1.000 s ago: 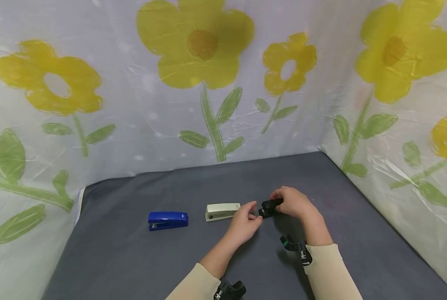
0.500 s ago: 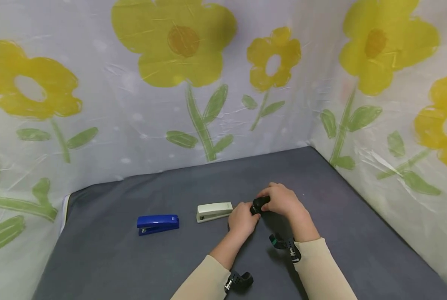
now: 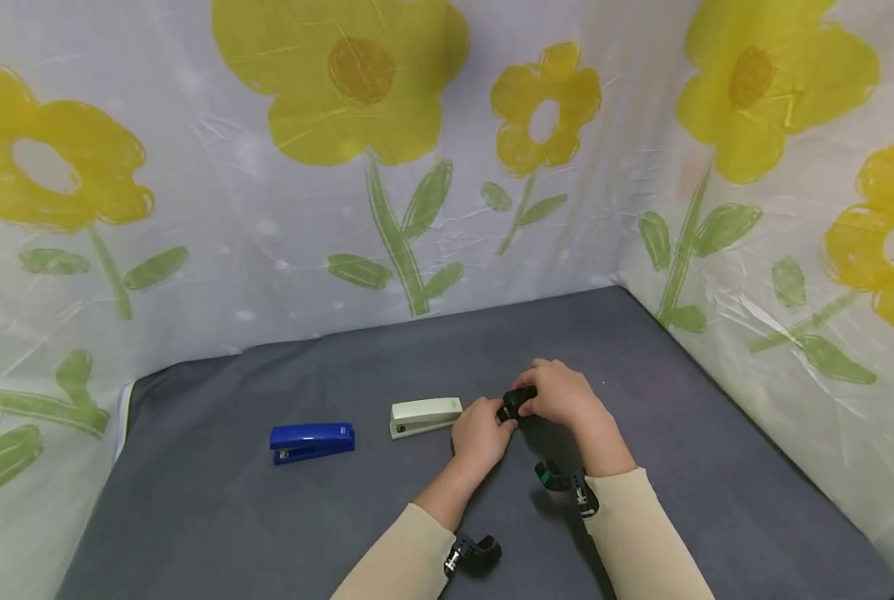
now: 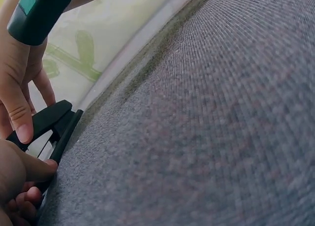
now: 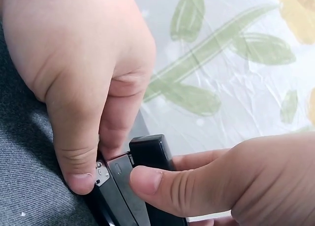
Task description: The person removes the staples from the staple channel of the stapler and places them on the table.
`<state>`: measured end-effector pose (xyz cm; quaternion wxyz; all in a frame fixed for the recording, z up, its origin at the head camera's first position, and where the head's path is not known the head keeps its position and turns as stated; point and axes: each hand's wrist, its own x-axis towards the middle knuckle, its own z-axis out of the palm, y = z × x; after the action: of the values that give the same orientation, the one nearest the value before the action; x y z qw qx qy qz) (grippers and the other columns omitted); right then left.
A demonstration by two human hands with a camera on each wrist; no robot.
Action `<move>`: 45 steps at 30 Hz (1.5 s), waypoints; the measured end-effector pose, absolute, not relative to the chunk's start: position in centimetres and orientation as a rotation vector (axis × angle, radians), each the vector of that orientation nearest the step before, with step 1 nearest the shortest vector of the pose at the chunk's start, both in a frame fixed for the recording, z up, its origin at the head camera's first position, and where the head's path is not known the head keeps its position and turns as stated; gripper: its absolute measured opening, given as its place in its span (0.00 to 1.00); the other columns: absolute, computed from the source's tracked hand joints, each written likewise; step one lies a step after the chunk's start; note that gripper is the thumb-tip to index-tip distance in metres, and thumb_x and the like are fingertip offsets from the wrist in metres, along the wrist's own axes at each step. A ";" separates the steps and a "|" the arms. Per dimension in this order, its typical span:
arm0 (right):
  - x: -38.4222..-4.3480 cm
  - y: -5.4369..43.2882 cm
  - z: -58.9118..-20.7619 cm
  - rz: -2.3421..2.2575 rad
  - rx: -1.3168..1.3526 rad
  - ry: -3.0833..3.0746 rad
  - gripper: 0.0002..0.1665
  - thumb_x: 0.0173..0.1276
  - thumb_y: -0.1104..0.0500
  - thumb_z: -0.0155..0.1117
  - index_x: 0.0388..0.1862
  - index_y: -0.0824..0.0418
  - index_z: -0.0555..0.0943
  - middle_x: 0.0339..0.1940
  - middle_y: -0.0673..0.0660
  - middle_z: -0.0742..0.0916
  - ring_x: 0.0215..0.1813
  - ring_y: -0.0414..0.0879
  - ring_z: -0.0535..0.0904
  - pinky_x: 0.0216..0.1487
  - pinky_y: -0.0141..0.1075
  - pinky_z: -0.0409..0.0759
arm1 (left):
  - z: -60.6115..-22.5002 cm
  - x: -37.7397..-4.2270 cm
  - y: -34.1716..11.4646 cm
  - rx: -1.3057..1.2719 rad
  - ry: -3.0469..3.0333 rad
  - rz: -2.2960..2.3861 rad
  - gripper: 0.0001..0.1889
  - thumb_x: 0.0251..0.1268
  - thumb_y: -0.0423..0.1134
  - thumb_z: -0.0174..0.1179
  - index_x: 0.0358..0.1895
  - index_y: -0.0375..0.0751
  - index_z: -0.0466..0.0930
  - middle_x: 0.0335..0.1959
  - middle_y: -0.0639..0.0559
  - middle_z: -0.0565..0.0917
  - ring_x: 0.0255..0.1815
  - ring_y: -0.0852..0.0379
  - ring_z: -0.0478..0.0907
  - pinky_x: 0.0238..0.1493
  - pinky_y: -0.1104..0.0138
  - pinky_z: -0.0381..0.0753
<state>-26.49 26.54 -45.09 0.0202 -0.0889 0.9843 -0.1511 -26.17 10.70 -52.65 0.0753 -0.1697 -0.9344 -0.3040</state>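
Observation:
A black stapler point(image 3: 517, 402) is held between both hands, low over the dark grey cloth. My left hand point(image 3: 480, 433) pinches the end of its base, the thumb point(image 4: 39, 169) lying along the base in the left wrist view. From the other side my right hand point(image 3: 562, 396) grips the stapler's upper arm, thumb point(image 5: 147, 179) on its flank. In the right wrist view a metal plate shows beside the left thumb. A gap separates the upper arm from the base in the left wrist view. Just left of my left hand lies a cream stapler point(image 3: 424, 415).
A blue stapler point(image 3: 312, 442) lies farther left on the grey cloth point(image 3: 267, 525). White sheets point(image 3: 282, 208) printed with yellow flowers stand behind and to the right of the table. A black camera band sits on each wrist.
My left hand, apart from the black stapler a second ago, has moved to its near end and now pinches it. My right hand keeps its hold. The head view has swung slightly right.

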 end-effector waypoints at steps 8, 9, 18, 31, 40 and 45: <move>-26.7 26.3 -44.8 -0.423 -0.310 3.055 0.20 0.60 0.53 0.80 0.53 0.51 0.90 0.50 0.52 0.84 0.52 0.56 0.78 0.48 0.52 0.80 | -52.2 -25.9 10.5 -0.508 -2.779 -0.919 0.11 0.60 0.44 0.75 0.41 0.43 0.90 0.25 0.53 0.75 0.23 0.55 0.74 0.23 0.64 0.69; -26.7 26.2 -44.8 -0.413 -0.316 3.056 0.20 0.60 0.53 0.80 0.53 0.51 0.90 0.49 0.52 0.84 0.51 0.55 0.79 0.47 0.52 0.80 | -52.1 -25.9 10.4 -0.507 -2.780 -0.925 0.11 0.60 0.43 0.75 0.42 0.43 0.90 0.25 0.53 0.75 0.23 0.55 0.74 0.23 0.64 0.69; -26.4 26.4 -44.6 -0.413 -0.367 3.039 0.21 0.64 0.53 0.77 0.56 0.52 0.89 0.50 0.52 0.83 0.53 0.54 0.79 0.48 0.51 0.79 | -52.2 -25.7 10.2 -0.504 -2.781 -0.944 0.12 0.61 0.43 0.75 0.44 0.43 0.90 0.25 0.55 0.75 0.23 0.58 0.72 0.23 0.65 0.68; -25.8 28.5 -43.6 -0.784 -0.390 2.915 0.25 0.68 0.57 0.73 0.63 0.61 0.84 0.51 0.56 0.84 0.48 0.51 0.81 0.46 0.47 0.79 | -52.4 -25.5 10.4 -0.501 -2.761 -0.983 0.13 0.56 0.42 0.77 0.44 0.45 0.92 0.21 0.57 0.72 0.20 0.61 0.68 0.21 0.67 0.65; -25.6 30.3 -44.1 -1.104 -0.350 2.815 0.27 0.73 0.59 0.69 0.68 0.66 0.79 0.57 0.60 0.82 0.54 0.55 0.79 0.52 0.52 0.77 | -52.4 -25.3 10.3 -0.506 -2.753 -0.980 0.14 0.56 0.42 0.77 0.45 0.43 0.92 0.22 0.57 0.73 0.20 0.61 0.68 0.21 0.67 0.65; -25.5 31.0 -44.2 -1.192 -0.322 2.807 0.28 0.73 0.59 0.68 0.69 0.67 0.77 0.59 0.63 0.82 0.59 0.59 0.77 0.56 0.55 0.76 | -52.5 -25.2 10.5 -0.503 -2.763 -0.954 0.13 0.58 0.42 0.76 0.45 0.43 0.91 0.24 0.56 0.76 0.21 0.60 0.70 0.21 0.67 0.66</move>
<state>-25.49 30.96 -44.22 0.0377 -0.1049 0.9147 -0.3885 -25.20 10.47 -52.45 0.0875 -0.1690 -0.9279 -0.3205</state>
